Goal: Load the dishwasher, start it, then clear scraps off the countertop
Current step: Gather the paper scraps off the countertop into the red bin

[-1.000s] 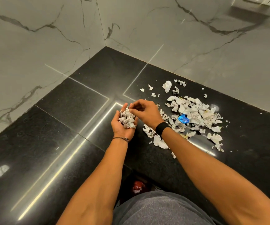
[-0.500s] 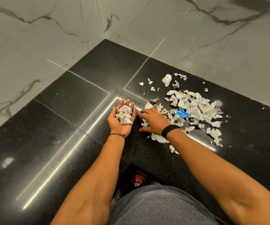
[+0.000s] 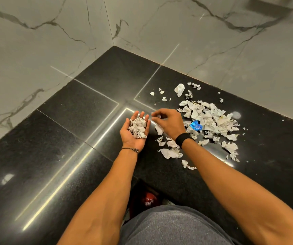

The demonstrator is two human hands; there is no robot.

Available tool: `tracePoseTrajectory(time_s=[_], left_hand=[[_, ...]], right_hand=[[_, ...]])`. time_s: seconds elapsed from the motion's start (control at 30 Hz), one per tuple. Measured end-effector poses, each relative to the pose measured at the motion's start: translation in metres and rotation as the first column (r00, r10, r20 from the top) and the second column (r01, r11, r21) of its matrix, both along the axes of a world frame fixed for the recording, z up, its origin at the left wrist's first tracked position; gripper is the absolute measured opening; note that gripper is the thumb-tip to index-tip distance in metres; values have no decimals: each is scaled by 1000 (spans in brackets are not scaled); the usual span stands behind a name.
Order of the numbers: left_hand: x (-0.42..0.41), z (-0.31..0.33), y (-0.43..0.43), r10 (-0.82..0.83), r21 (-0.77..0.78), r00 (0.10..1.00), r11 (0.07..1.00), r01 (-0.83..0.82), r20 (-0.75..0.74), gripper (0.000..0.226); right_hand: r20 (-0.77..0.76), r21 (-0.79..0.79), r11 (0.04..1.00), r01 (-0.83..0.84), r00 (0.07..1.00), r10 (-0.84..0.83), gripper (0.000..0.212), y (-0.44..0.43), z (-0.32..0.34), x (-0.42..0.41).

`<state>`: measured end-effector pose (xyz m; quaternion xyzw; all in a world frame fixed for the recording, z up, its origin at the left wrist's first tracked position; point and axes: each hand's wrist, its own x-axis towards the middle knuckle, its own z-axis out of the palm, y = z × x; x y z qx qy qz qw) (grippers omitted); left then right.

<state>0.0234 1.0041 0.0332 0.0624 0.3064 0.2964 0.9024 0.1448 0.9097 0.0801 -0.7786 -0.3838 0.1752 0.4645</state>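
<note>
Right hand point(image 3: 170, 123) hovers over the black desk point(image 3: 71, 121), its grip curled into a pinch on what looks like a small scrap point(image 3: 153, 114). Just to its left waits the left hand point(image 3: 135, 138), palm up, fingers flat, cradling a wad of scraps point(image 3: 138, 128). The main pile point(image 3: 211, 119) lies on the desk to the right, nearer the right hand, so a short carry leftward looks next.

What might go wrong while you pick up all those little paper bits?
The white crumpled paper scraps piled high in the open left hand might spill back onto the shiny black countertop. The right hand pinches only a small piece, so tiny flecks near the marble wall could get missed.
</note>
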Motion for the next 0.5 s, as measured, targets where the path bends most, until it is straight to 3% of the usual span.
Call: tracePoseTrajectory(time_s=[0.07,0.2,0.5], left_hand=[[5,1,-4,-18,4,1000,1000,18,-16,42],[16,2,-13,-39,-1,998,999,39,-44,43],[20,16,-22,-11,-64,1000,998,13,28,43]], right_hand=[[-104,92,996,-22,994,32,13,10,13,-6],[-112,173,984,-37,992,57,15,24,25,-21],[12,163,986,-26,1000,24,20,30,12,-36]])
